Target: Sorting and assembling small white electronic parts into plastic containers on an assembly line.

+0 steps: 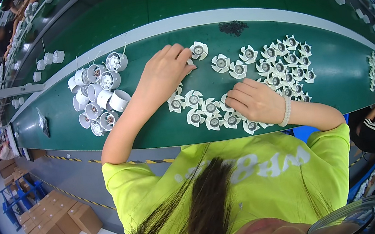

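The left hand [163, 71] lies palm down on the green conveyor-belt worktop [151, 130], its fingers loosely bent, fingertips touching a white plastic fan impeller with curved blades [198, 50]. The right hand [253, 100], a white bead bracelet [286, 111] at its wrist, rests curled over a loose spread of the same impellers [279, 66], fingers pressing one near the belt's front edge. A heap of white cylindrical fan housings [99, 100] sits left of the left forearm.

Your left hand [163, 73] covers part of one white fan wheel [189, 62]; your right hand [253, 102] hides several more. The dark heap [233, 27] is too small to identify.
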The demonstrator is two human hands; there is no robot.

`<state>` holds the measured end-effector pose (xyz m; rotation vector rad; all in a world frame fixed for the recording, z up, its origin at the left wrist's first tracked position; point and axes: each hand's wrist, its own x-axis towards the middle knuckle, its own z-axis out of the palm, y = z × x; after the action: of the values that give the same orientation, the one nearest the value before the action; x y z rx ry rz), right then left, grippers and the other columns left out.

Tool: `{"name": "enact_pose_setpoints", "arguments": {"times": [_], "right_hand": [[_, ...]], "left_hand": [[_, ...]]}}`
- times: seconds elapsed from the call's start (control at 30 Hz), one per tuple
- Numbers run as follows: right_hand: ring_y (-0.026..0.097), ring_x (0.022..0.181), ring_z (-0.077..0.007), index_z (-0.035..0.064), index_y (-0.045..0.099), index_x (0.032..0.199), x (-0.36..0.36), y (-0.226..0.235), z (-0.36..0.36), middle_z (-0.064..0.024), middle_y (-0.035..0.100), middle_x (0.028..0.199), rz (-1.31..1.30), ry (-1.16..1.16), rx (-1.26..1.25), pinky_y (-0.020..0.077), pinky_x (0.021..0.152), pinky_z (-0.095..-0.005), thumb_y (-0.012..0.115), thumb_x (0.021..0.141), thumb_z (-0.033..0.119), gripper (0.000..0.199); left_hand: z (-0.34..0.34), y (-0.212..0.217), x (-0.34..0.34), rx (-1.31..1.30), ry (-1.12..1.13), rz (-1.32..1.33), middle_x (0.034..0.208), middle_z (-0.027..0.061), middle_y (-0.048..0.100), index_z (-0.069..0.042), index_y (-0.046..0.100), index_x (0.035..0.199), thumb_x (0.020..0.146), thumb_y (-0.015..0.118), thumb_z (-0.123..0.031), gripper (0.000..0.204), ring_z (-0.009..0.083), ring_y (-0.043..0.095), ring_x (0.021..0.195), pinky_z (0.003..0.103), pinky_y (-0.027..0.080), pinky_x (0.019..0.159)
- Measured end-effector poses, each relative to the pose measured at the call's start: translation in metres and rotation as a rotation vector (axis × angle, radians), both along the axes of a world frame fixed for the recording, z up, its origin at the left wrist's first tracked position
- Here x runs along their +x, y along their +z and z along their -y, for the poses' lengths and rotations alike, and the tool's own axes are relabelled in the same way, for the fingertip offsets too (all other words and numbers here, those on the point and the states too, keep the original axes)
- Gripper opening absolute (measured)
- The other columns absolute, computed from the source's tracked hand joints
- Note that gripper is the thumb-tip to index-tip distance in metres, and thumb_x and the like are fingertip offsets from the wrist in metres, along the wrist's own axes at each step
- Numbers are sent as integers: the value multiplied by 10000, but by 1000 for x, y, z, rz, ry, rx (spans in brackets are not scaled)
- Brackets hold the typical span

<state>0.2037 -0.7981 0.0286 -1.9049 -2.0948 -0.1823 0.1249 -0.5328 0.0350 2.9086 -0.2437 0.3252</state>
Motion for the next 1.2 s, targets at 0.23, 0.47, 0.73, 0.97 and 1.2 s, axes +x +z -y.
{"name": "enact_pose_setpoints", "arguments": {"times": [0.23,0.47,0.73,0.97,1.2], "right_hand": [[556,845,-241,8,628,1011,-8,1,3,-126,631,1045,77,12,11,481,798,-327,652,785,77,238],[554,842,-249,12,623,953,-18,8,3,-159,635,1012,109,-8,-49,471,812,-332,650,791,93,183],[549,827,-227,70,622,915,-16,4,-9,-97,641,952,133,-108,-83,456,795,-332,646,793,106,130],[564,826,-207,121,646,862,68,12,-28,-20,619,867,93,-357,82,470,787,-327,684,801,128,73],[561,831,-191,98,647,867,113,-12,-32,-12,616,859,160,-322,198,476,785,-301,726,794,109,108]], "left_hand": [[9,1,19,-75,-82,176,994,-2,615,-102,639,1013,869,728,-152,176,190,599,870,301,509,776],[36,-23,85,0,-271,243,973,21,629,-69,655,1000,844,670,-93,158,196,612,875,305,522,782],[45,-24,98,178,-285,161,939,34,607,-71,640,957,831,631,-73,126,209,608,850,310,528,774],[37,-24,98,171,-357,295,922,30,574,-82,602,918,828,644,-69,101,209,600,826,312,525,750],[13,9,56,12,-195,255,912,41,557,-71,580,908,822,678,-94,132,207,583,792,311,515,718]]}}
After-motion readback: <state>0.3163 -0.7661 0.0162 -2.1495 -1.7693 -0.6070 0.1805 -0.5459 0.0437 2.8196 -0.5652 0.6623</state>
